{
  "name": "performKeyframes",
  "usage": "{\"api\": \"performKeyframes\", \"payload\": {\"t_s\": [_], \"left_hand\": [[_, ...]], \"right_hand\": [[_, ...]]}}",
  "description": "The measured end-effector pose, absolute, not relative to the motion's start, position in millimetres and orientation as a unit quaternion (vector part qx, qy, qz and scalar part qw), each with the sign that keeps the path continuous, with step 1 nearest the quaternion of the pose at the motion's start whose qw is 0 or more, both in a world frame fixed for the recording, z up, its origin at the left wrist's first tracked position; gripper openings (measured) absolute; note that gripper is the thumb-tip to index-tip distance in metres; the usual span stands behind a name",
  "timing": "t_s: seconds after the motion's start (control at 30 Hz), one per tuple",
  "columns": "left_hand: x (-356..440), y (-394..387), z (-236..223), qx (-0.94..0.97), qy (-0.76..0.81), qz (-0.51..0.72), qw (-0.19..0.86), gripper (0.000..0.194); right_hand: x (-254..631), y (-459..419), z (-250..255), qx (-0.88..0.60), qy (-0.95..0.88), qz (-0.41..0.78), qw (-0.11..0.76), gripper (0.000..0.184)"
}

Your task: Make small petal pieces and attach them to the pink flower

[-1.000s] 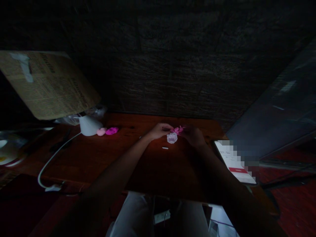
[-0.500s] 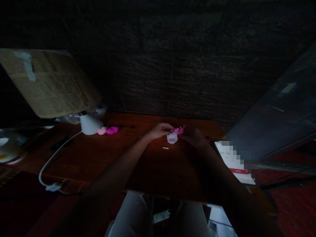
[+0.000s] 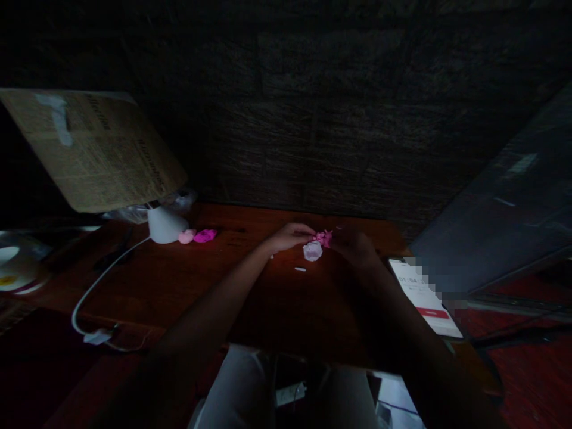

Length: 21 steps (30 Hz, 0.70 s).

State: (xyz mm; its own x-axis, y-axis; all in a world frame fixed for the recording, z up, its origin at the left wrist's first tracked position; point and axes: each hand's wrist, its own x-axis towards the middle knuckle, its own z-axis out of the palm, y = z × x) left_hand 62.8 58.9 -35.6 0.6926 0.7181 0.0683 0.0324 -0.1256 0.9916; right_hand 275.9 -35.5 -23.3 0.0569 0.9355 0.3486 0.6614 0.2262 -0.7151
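A pink ruffled piece [image 3: 324, 239], perhaps modelling clay, is between my two hands over the wooden table. My left hand [image 3: 289, 237] reaches in from the left, thumb and fingers closed on its left edge. My right hand [image 3: 357, 246] is at its right side in deep shadow, fingers bent inward. A tiny pale bit [image 3: 338, 227] shows by those fingertips; what they pinch is too dark to make out. Just below the pink piece lies a pale lavender, crumpled round piece [image 3: 312, 251]. Nearer to me is a small white stick-shaped piece [image 3: 300, 269].
A lamp with a newsprint shade [image 3: 107, 149] stands at left on the table [image 3: 187, 286], its white cord [image 3: 89, 292] running over the front edge. Beside its base sit a light pink lump [image 3: 186, 236] and a magenta lump [image 3: 205, 236]. A lit phone [image 3: 424, 298] lies at right.
My left hand has shifted slightly right along the pink piece. The right hand's fingers have drawn slightly right, with a pale bit showing near them. The view has shifted a little.
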Motion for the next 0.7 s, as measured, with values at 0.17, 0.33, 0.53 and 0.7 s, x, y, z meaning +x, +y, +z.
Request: {"api": "performKeyframes", "payload": {"t_s": [0.17,0.33,0.53,0.7], "left_hand": [[62,59,-34,0.698,0.261,0.284,0.603,0.019],[61,60,-34,0.687,0.259,0.283,0.617,0.017],[61,59,-35,0.684,0.267,0.283,0.618,0.018],[62,59,-36,0.695,0.249,0.288,0.609,0.019]], "right_hand": [[254,-59,4,-0.61,-0.664,0.143,0.407,0.034],[242,-66,8,-0.628,-0.691,0.145,0.326,0.023],[249,-62,2,-0.622,-0.683,0.196,0.328,0.023],[247,-60,-2,-0.625,-0.687,0.194,0.317,0.019]]}}
